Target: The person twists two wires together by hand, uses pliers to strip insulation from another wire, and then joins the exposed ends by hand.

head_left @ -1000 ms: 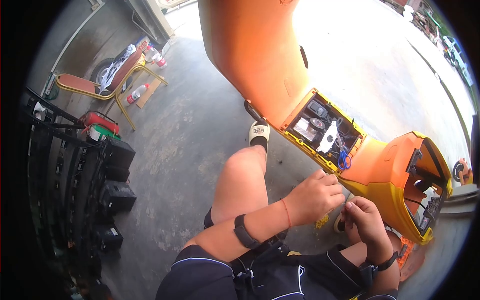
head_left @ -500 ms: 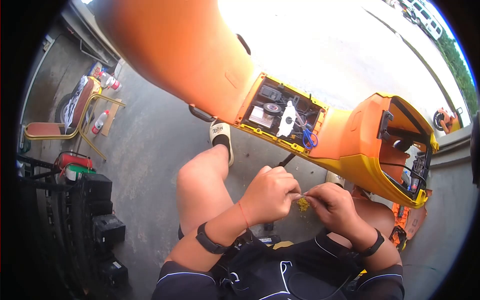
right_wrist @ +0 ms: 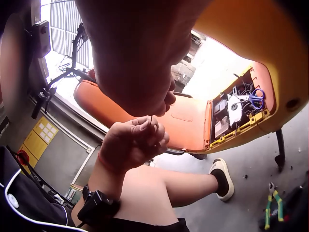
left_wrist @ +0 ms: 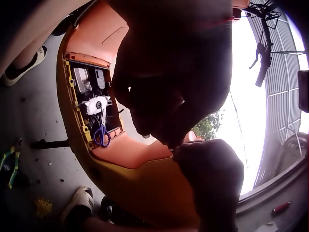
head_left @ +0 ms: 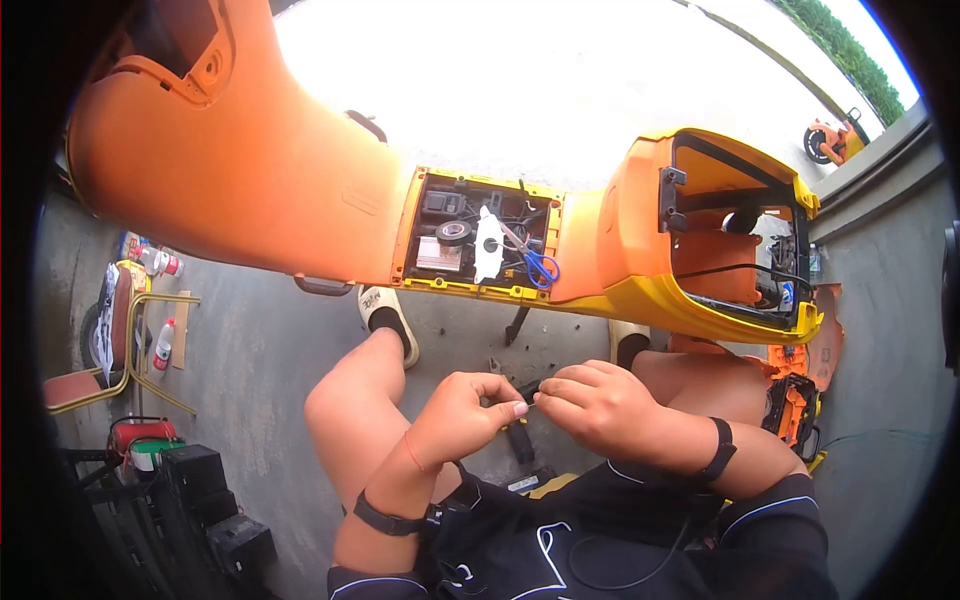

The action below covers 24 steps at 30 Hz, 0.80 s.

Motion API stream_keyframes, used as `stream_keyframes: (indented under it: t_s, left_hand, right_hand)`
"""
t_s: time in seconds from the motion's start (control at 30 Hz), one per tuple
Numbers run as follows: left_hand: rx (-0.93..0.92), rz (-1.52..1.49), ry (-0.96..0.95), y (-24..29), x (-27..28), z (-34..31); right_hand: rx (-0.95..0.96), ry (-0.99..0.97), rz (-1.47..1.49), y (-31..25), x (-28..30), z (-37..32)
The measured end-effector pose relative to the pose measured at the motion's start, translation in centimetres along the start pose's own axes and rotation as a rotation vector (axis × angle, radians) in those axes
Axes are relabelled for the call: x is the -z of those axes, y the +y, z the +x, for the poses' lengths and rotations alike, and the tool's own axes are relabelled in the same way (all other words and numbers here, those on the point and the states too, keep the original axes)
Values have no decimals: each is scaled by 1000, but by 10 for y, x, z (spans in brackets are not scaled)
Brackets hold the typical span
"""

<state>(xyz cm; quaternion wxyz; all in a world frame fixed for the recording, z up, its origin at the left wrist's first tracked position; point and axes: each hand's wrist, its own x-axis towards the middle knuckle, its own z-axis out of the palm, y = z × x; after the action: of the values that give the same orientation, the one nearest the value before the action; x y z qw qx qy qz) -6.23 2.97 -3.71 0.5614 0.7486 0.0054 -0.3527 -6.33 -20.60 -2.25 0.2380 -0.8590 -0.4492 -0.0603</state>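
Both hands meet in front of the body, below the orange and yellow scooter shell (head_left: pixel 340 215). My left hand (head_left: pixel 465 415), with a red string at the wrist, pinches a thin dark wire-like strand (right_wrist: pixel 151 119) between thumb and forefinger. From the other side, the fingertips of my right hand (head_left: pixel 605 405) pinch at the same strand. Its kind is too small to tell. Beyond the hands, an open compartment in the shell holds blue-handled scissors (head_left: pixel 541 268), a white piece (head_left: pixel 488 250) and a tape roll (head_left: pixel 454 233).
Pliers (right_wrist: pixel 273 208) with green and yellow handles lie on the floor, near yellow bits (left_wrist: pixel 43 208). Orange parts (head_left: pixel 795 400) lie beyond the right knee. Black boxes (head_left: pixel 240 545), a chair (head_left: pixel 125 370) and a bottle (head_left: pixel 164 345) stand at the left.
The head view has turned, so the scooter shell now lies more level and farther left. Both hands stay close together, fingertips meeting; the right hand has turned more back-upward.
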Motion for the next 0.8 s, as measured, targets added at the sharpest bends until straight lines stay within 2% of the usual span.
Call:
stream_keyframes:
  t_s: [0.07,0.1,0.13,0.2,0.23,0.3,0.33,0.4,0.43,0.57,0.63,0.67,0.73,0.8]
  left_hand:
    - [-137,25,68,-7,-2,1]
    - [-278,108,175,-5,-6,0]
    - [-285,115,176,-4,-7,2]
    - [-484,314,311,-4,-8,4]
    - [-484,319,312,-3,-9,4]
    - [-623,546,467,-2,-13,2]
    - [-623,549,466,-1,-15,2]
    - [-758,600,508,3,-17,2]
    - [-761,603,508,5,-17,2]
    - [-813,621,518,9,-19,2]
    - [-809,603,512,9,-20,2]
    - [-780,569,495,9,-19,1]
    - [-750,535,477,9,-18,1]
    - [-715,479,429,9,-17,0]
  right_hand:
    - [45,15,-88,-1,-2,-2]
    - [6,-10,-42,0,-2,-2]
    - [7,-3,-48,1,-4,-1]
    - [-277,-20,216,2,-8,3]
    - [-276,-16,217,1,-5,4]
    - [-622,-137,616,-1,4,6]
    - [-621,-134,618,2,5,6]
    - [-954,-398,1086,9,6,8]
    - [-982,-385,1165,11,6,7]
    - [-931,-308,1153,14,-1,2]
    - [-673,-181,657,6,6,5]
    - [-677,-179,656,4,4,4]
    - [-305,65,295,0,-1,0]
    - [-288,76,256,-4,-1,-1]
